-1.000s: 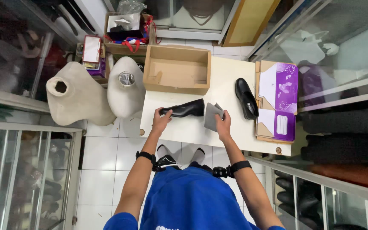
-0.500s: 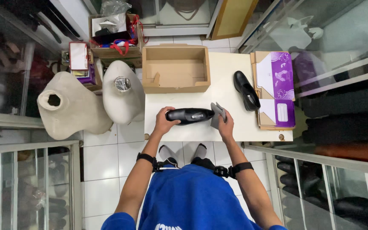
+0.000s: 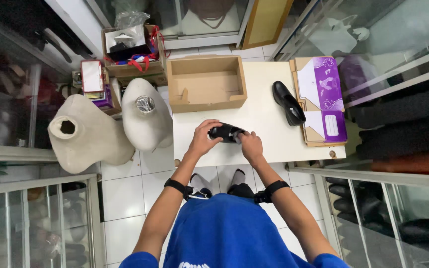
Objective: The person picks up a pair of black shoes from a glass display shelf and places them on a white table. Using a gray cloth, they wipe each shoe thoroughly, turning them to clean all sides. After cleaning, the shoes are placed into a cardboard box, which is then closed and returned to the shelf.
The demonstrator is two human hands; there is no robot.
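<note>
Two hands meet over the near part of a white table (image 3: 269, 139), and between them they hold one black shoe (image 3: 224, 132). Largest around them are two pale dress forms (image 3: 93, 131), standing on the tiled floor well to the left of the left hand. Beyond both hands, farther from the person, an open brown box (image 3: 207, 84) sits on the table with nothing visible inside. To the right of the right hand, at the table edge, lies a flat purple and white box lid (image 3: 323, 94) on some brown cardboard. Between this lid and the hands a second black shoe (image 3: 288, 102) lies alone on the table, apart from everything.

The left hand (image 3: 202, 141) is curled around the left end of the held shoe, fingers closed over its top. The right hand (image 3: 250, 145) grips the right end of the same shoe, and its fingers are bent around it; something grey shows at the fingertips, but I cannot tell what it is. The held shoe is just above the table, near the front edge, directly in front of the person. Each wrist has a black band. Far to the left beyond the left hand, a carton (image 3: 130, 49) with small items and red ribbon stands on the floor.
</note>
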